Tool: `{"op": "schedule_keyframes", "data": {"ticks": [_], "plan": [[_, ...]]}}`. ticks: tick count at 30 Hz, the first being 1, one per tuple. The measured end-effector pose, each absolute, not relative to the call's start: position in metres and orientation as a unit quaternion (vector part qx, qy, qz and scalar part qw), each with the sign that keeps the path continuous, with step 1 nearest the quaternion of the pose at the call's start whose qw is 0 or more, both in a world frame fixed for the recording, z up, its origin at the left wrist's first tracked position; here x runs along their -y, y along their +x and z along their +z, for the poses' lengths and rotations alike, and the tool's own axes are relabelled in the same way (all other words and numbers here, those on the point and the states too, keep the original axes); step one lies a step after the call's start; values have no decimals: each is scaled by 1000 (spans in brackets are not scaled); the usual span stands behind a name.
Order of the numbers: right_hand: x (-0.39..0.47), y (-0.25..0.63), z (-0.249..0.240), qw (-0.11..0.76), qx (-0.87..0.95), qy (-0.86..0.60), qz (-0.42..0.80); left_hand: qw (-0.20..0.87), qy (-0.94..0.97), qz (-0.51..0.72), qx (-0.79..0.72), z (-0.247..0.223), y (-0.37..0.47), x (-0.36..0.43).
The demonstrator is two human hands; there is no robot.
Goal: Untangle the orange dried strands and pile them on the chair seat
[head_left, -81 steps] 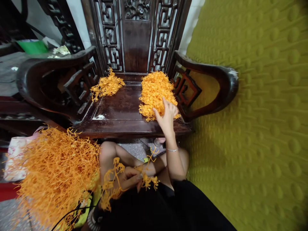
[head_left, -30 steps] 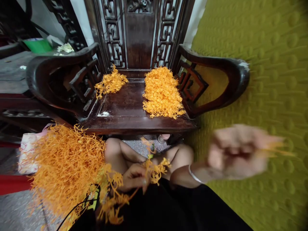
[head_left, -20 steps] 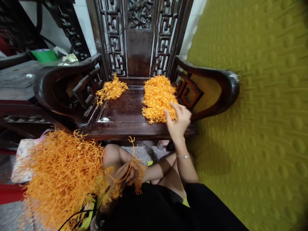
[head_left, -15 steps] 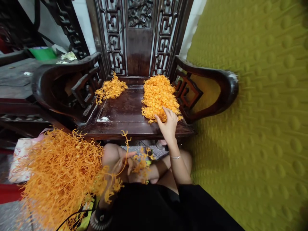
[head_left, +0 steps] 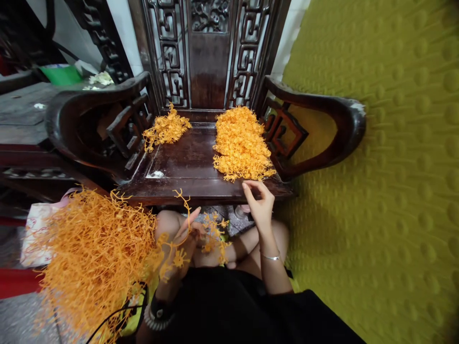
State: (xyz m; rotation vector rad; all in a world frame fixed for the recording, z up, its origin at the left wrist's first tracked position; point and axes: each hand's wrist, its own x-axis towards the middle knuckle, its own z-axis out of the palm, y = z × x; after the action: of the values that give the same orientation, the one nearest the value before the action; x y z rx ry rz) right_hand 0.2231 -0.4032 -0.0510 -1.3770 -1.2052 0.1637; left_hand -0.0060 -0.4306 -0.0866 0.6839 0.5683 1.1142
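Observation:
My left hand (head_left: 187,236) is closed on orange branched sprigs (head_left: 215,236), low in front of my lap. Thin stems stick out above and to both sides of its fingers, and part of the grip is hidden. Just off the front edge of the chair seat, my right hand (head_left: 261,203) has its thumb and forefinger brought together in a loop, with nothing visible between the tips. Beyond it, a thick stack of orange pieces (head_left: 244,143) lies on the right of the dark wooden seat (head_left: 197,160). A smaller orange heap (head_left: 167,128) rests at the seat's back left.
A large tangled mass of orange stems (head_left: 96,253) stands at my left by a white bag (head_left: 36,234). Carved armrests (head_left: 333,114) flank the seat. A green bowl (head_left: 61,75) is on the side table. A yellow-green padded surface (head_left: 376,215) rises at right.
My right hand has drawn back from the orange stack towards me, its thumb and forefinger closing together. My left hand keeps its sprigs, raised slightly. The view has shifted a little.

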Motion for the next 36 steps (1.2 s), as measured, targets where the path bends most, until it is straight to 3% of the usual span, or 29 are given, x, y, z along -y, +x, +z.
{"op": "schedule_keyframes", "data": {"ticks": [4, 9, 12, 17, 22, 29, 32, 36], "plan": [[432, 210, -46, 529, 606, -538, 253, 809, 198, 514, -205, -72, -4, 438], [457, 192, -49, 428, 663, -355, 502, 829, 102, 524, -165, -64, 0, 437], [463, 189, -57, 411, 628, -350, 561, 820, 120, 534, -171, -62, 1, 435], [467, 190, -60, 402, 655, -387, 510, 799, 199, 536, -186, -57, 3, 434], [471, 188, -42, 420, 729, -434, 322, 769, 295, 536, -184, -57, 8, 436], [484, 167, -25, 459, 779, -387, 181, 627, 340, 613, -340, -69, 15, 445], [484, 155, -32, 493, 769, -363, 185, 593, 321, 650, -349, -68, 15, 454], [483, 153, -35, 586, 643, -412, 273, 670, 336, 578, -323, -65, 9, 463]]}}
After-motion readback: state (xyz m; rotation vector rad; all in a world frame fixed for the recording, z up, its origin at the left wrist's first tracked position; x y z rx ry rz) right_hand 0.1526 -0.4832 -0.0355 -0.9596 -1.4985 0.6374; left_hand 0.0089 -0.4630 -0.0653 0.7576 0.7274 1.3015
